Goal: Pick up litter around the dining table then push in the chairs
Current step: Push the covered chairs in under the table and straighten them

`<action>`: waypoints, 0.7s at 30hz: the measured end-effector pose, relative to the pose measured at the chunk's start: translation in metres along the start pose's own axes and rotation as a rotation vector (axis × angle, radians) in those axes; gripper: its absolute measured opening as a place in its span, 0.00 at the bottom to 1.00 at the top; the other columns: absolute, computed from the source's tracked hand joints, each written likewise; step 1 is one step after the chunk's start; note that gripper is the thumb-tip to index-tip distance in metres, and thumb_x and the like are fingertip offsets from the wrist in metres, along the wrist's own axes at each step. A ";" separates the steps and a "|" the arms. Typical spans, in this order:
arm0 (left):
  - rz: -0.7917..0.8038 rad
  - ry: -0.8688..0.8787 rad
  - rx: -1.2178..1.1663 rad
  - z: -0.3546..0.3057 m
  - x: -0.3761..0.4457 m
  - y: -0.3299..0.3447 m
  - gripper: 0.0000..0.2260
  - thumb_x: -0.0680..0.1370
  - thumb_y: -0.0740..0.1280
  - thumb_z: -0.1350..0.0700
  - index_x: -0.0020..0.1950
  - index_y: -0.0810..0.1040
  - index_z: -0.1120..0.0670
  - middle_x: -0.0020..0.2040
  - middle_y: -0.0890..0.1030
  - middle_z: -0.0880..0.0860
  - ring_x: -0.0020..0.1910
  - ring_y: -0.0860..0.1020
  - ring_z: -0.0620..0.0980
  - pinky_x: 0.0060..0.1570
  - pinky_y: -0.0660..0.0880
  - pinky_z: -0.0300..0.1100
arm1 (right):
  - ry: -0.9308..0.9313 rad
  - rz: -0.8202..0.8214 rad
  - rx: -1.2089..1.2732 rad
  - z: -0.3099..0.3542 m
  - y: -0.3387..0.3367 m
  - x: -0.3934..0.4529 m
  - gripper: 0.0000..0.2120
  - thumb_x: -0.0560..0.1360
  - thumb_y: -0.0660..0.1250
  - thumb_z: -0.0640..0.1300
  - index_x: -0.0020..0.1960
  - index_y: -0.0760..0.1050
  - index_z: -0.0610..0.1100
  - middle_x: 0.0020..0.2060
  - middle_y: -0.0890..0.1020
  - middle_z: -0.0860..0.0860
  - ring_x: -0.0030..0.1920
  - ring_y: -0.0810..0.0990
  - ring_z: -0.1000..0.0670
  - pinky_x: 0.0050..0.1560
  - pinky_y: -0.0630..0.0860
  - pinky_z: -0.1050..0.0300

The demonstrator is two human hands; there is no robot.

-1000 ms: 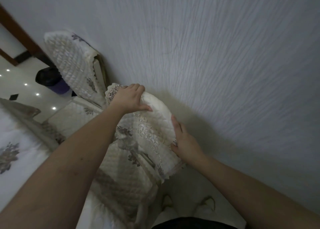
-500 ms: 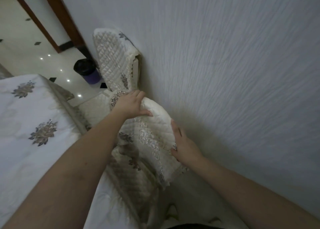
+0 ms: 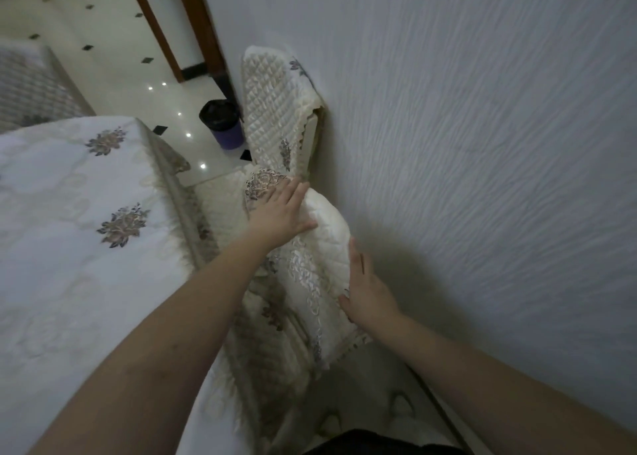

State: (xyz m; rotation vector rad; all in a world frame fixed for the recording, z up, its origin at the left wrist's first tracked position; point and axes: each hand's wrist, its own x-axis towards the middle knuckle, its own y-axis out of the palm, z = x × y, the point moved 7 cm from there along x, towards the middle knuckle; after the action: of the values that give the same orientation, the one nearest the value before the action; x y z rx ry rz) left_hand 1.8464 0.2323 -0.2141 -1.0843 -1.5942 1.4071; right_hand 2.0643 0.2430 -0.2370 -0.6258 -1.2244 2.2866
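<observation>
The right hand [image 3: 367, 294] is lying flat, fingers straight, on the near chair [image 3: 310, 275] back's side, and the left hand [image 3: 281, 213] is curling over its top to steer it toward the dining table [image 3: 69, 230]. A second chair [image 3: 275, 110] is standing farther along the wall [image 3: 482, 127].

Seat of near chair [image 3: 312, 275], below left hand [image 3: 281, 213], is hidden by its quilted cover and the left forearm; legs not seen. Left-hand fingertips are lost over the backrest top; grip cannot be judged. Right hand [image 3: 365, 291] palm is pressed flat to the backrest side, underside hidden. Both arms are cut off by bottom edge. Beyond left hand, bin [image 3: 222, 123] is part-covered by far chair [image 3: 275, 110]. Tablecloth [image 3: 79, 220] is cut at left edge.
</observation>
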 end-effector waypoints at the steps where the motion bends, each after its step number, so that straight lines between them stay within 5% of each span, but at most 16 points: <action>1: 0.004 -0.039 -0.030 -0.004 -0.007 0.002 0.36 0.78 0.56 0.35 0.79 0.48 0.50 0.79 0.48 0.51 0.77 0.46 0.51 0.73 0.48 0.52 | -0.018 0.014 0.006 -0.002 0.001 0.002 0.49 0.75 0.67 0.48 0.76 0.30 0.51 0.76 0.51 0.45 0.60 0.74 0.41 0.50 0.76 0.48; 5: -0.034 -0.180 -0.228 -0.033 -0.045 0.010 0.30 0.81 0.56 0.43 0.79 0.47 0.48 0.79 0.47 0.50 0.77 0.51 0.52 0.72 0.57 0.52 | -0.147 0.048 0.037 -0.008 -0.011 0.003 0.43 0.77 0.62 0.53 0.77 0.35 0.48 0.76 0.55 0.44 0.65 0.71 0.41 0.58 0.73 0.48; 11: 0.005 -0.389 -0.528 -0.110 -0.109 0.042 0.25 0.83 0.53 0.49 0.78 0.53 0.56 0.74 0.65 0.57 0.69 0.68 0.53 0.63 0.64 0.41 | -0.138 0.063 0.297 -0.016 -0.038 0.041 0.28 0.77 0.55 0.58 0.74 0.59 0.47 0.67 0.71 0.46 0.64 0.73 0.45 0.62 0.72 0.46; 15: -0.009 -0.557 -0.587 -0.141 -0.133 0.050 0.27 0.82 0.54 0.45 0.77 0.55 0.57 0.71 0.69 0.57 0.67 0.70 0.53 0.61 0.67 0.44 | -0.138 0.170 0.225 -0.003 -0.022 0.074 0.38 0.76 0.62 0.55 0.78 0.47 0.44 0.72 0.65 0.41 0.69 0.68 0.40 0.67 0.67 0.46; 21: -0.006 -0.631 -0.539 -0.166 -0.145 0.055 0.40 0.76 0.62 0.38 0.78 0.49 0.58 0.70 0.71 0.59 0.64 0.73 0.55 0.56 0.70 0.46 | -0.106 0.226 0.214 0.002 -0.013 0.078 0.45 0.72 0.67 0.50 0.76 0.38 0.51 0.61 0.76 0.38 0.54 0.78 0.38 0.54 0.76 0.46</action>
State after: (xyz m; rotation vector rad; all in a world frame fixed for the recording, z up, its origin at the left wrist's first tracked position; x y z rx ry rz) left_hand 2.0595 0.1611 -0.2469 -0.9603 -2.5339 1.4332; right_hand 2.0042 0.2949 -0.2385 -0.5965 -0.9779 2.6247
